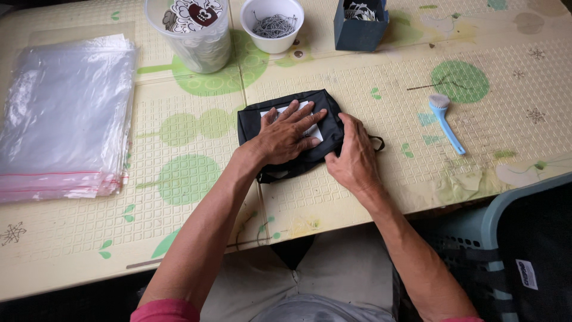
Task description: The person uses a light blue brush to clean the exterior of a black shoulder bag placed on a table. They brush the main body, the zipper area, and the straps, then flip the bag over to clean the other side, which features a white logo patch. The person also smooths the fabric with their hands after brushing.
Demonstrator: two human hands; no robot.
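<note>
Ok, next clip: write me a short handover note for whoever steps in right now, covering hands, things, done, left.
Left hand: flat, fingers spread, pressing on the white card atop the folded black pouch.
Right hand: resting on the pouch's right edge, by its small loop.
Nearby: stack of clear zip bags at left; clear tub, white bowl of small metal pieces and dark box at the back; blue brush at right.
Done: pouch folded flat, card on top.
Left: pouch is not in any bag.

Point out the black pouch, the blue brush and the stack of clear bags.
black pouch [253, 122]: head view, on its bare upper left corner.
blue brush [448, 128]: head view, on the middle of its handle.
stack of clear bags [62, 113]: head view, on the top bag's middle.
</note>
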